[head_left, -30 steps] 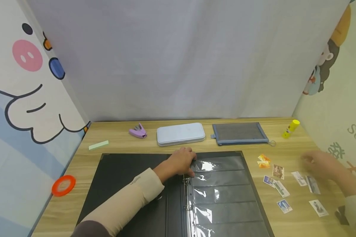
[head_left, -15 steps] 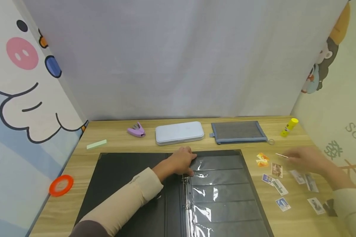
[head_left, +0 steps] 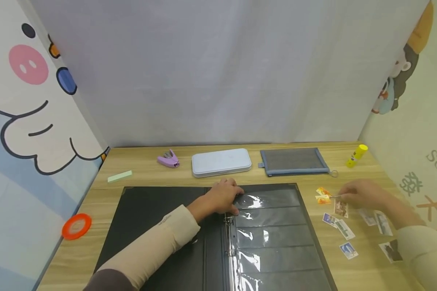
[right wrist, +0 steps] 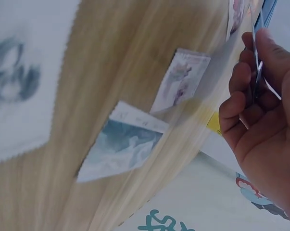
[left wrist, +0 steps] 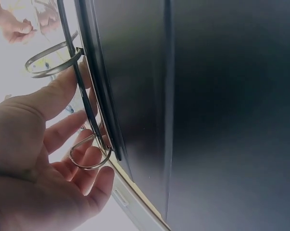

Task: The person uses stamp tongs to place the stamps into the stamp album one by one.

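The right hand (head_left: 365, 196), fingers curled, pinches tweezers (head_left: 335, 196) pointing left along their long axis to the adjacent orange stamps (head_left: 323, 200) on the surface (head_left: 76, 266); the left hand (head_left: 223, 197), farther away, rests relaxed on the binder (head_left: 160, 206).

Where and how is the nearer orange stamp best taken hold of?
Probably pinch the nearer orange stamp by its right edge, low from the right with the tweezers in the right hand: it looks flat, that edge faces them, and the other orange stamp crowds its far side.
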Demonstrator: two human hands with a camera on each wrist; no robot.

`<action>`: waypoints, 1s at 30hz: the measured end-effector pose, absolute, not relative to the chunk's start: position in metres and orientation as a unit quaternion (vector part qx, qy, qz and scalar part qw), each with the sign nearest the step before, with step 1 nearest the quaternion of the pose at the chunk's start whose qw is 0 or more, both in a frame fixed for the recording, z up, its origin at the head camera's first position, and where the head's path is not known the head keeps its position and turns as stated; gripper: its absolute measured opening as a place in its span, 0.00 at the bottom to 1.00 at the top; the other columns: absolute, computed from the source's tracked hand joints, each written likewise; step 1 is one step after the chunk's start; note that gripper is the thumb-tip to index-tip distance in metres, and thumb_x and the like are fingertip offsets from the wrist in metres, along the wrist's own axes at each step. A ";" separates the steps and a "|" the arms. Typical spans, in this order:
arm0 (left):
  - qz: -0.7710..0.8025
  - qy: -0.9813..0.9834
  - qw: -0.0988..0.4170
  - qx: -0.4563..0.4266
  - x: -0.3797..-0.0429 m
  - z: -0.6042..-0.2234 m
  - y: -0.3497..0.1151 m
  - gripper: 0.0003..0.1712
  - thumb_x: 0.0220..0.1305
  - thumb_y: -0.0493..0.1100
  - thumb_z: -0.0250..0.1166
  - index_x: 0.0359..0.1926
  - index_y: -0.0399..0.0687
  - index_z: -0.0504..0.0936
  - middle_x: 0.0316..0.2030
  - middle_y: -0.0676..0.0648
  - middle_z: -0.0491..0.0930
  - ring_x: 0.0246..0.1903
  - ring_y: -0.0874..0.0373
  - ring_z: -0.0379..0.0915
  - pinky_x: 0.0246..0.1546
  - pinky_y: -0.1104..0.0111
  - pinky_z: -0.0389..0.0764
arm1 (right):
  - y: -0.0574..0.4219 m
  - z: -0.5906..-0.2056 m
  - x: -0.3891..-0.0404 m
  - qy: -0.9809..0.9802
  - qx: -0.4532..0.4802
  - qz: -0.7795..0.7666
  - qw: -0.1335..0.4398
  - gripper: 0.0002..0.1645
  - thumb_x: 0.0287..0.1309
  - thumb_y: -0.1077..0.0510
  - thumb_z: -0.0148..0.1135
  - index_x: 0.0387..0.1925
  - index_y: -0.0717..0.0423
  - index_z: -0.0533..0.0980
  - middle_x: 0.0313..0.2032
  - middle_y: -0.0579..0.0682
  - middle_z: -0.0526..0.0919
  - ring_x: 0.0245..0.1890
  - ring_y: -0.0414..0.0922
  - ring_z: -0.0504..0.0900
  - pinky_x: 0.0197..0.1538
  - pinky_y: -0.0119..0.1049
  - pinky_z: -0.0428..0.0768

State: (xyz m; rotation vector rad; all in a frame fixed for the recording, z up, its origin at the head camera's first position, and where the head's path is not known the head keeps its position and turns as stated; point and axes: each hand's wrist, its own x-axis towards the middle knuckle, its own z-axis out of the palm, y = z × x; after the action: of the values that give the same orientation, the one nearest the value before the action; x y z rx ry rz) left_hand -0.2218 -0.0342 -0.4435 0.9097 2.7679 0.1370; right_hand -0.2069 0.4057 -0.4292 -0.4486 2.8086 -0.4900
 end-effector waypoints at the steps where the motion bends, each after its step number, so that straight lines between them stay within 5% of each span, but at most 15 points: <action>1: 0.053 0.943 0.115 0.307 -0.222 -0.443 -0.034 0.39 0.47 0.59 0.74 0.61 0.57 0.75 0.56 0.49 0.71 0.52 0.54 0.66 0.53 0.56 0.70 | 0.405 -0.429 -0.208 0.965 -0.150 -0.169 0.129 0.08 0.59 0.49 0.62 0.35 0.47 0.83 0.29 0.39 0.84 0.27 0.31 0.75 0.32 0.30 0.74; 13: 0.077 0.944 0.164 0.277 -0.226 -0.440 -0.029 0.38 0.46 0.56 0.76 0.58 0.54 0.72 0.58 0.48 0.69 0.56 0.52 0.63 0.59 0.54 0.67 | 0.396 -0.433 -0.217 0.963 -0.153 -0.172 0.139 0.07 0.59 0.52 0.62 0.35 0.48 0.83 0.26 0.39 0.82 0.23 0.33 0.71 0.31 0.30 0.71; 22: 0.081 0.940 0.174 0.281 -0.231 -0.441 -0.028 0.37 0.44 0.55 0.77 0.55 0.54 0.72 0.56 0.49 0.71 0.55 0.53 0.64 0.57 0.55 0.67 | 0.392 -0.431 -0.216 0.971 -0.156 -0.169 0.072 0.05 0.60 0.53 0.61 0.34 0.47 0.81 0.30 0.40 0.84 0.30 0.37 0.76 0.36 0.37 0.75; 30: 0.073 0.938 0.184 0.285 -0.230 -0.438 -0.025 0.44 0.46 0.54 0.76 0.63 0.54 0.69 0.60 0.47 0.70 0.57 0.52 0.63 0.58 0.56 0.66 | 0.375 -0.422 -0.221 0.964 -0.190 -0.187 -0.008 0.05 0.60 0.55 0.63 0.32 0.50 0.81 0.28 0.42 0.84 0.27 0.30 0.72 0.33 0.31 0.74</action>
State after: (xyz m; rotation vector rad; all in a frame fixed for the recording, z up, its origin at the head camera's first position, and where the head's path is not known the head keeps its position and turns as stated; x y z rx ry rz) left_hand -0.2302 -0.0247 -0.4384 0.8046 2.6447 0.2057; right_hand -0.2206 0.3747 -0.4218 -0.6010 3.0424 -0.5906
